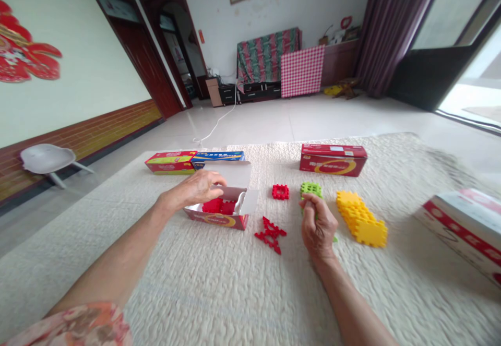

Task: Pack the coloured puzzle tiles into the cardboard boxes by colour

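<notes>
My left hand (201,187) reaches over an open red box (221,219), its fingers curled near the raised lid; what they hold, if anything, is hidden. Red plastic pieces (219,206) lie inside the box. My right hand (318,223) is closed beside green interlocking pieces (311,188), and I cannot make out what is in its fingers. A red square piece (281,192) and a red star-shaped piece (271,235) lie between the hands. Yellow interlocking pieces (362,219) form a row to the right of my right hand.
Behind the open box are a red and yellow box (171,163) and a blue box (219,156). A closed red box (333,160) stands at the back right. A larger box (465,231) is at the far right. A quilted cover (219,283) lies underneath.
</notes>
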### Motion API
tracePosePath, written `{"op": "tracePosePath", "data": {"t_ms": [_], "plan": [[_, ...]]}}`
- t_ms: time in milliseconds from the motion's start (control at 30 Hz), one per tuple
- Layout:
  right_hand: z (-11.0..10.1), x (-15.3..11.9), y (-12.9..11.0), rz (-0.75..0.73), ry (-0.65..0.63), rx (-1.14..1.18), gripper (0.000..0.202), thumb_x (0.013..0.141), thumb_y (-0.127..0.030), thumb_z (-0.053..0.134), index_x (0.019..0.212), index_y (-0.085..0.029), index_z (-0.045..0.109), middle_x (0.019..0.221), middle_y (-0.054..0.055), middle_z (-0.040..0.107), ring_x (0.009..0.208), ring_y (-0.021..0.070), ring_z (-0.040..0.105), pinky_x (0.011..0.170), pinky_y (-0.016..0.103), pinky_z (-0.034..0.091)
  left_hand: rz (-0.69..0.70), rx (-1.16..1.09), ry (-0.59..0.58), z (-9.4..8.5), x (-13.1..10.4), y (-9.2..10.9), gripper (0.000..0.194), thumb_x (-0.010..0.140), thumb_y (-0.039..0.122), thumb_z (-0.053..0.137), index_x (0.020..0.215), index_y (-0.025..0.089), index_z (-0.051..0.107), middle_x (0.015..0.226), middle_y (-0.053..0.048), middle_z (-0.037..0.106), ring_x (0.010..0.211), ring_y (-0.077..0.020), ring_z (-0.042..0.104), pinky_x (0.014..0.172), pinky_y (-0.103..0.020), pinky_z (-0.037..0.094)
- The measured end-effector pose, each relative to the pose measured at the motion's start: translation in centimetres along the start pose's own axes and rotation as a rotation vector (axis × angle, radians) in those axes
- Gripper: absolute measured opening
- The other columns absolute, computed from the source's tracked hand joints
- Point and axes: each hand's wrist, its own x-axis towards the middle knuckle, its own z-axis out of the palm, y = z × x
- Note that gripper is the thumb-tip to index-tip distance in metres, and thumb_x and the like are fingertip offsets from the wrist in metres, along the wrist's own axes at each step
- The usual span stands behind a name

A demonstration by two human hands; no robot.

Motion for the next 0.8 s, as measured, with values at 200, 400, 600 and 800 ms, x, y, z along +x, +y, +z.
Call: {"op": "tracePosePath", "data": {"t_ms": [200,400,600,800], "plan": [[0.0,0.0,0.0,0.005,-0.007,0.001,0.024,0.089,-0.023,0.042,0.098,-0.019,0.063,0.078,0.002,0.066,0.072,0.0161,0.062,0.074,0.032,0.049,0.212,-0.02,0.053,0.7,6.7,6.6,0.027,0.077,0.011,0.046,0.084,0.016,0.072,0.086,-0.006,0.071,0.08,-0.0164,0.063,0.078,-0.029,0.046],[0.0,0.0,0.0,0.0,-0.006,0.019,0.023,0.089,-0.022,0.042,0.098,-0.019,0.062,0.077,0.001,0.065,0.072,0.0159,0.062,0.073,0.031,0.049,0.25,0.053,-0.121,4.2,12.7,10.0,0.027,0.07,0.016,0.061,0.095,0.02,0.069,0.092,-0.004,0.071,0.093,-0.0204,0.064,0.082,-0.028,0.048],[0.0,-0.1,0.0,-0.001,-0.02,0.016,0.023,0.09,-0.023,0.041,0.099,-0.02,0.062,0.079,0.002,0.065,0.075,0.0164,0.062,0.074,0.032,0.049,0.155,0.12,-0.256,6.8,15.1,10.7,0.024,0.063,0.016,0.068,0.087,0.019,0.067,0.083,-0.003,0.07,0.083,-0.0186,0.065,0.076,-0.025,0.049],[0.0,0.0,-0.2,-0.007,-0.019,0.004,0.023,0.09,-0.023,0.04,0.097,-0.02,0.062,0.078,0.002,0.064,0.074,0.0164,0.062,0.074,0.032,0.049,0.142,0.091,-0.219,7.9,15.0,10.6,0.016,0.067,0.015,0.066,0.083,0.016,0.066,0.077,-0.005,0.068,0.079,-0.0198,0.064,0.073,-0.027,0.05]]}}
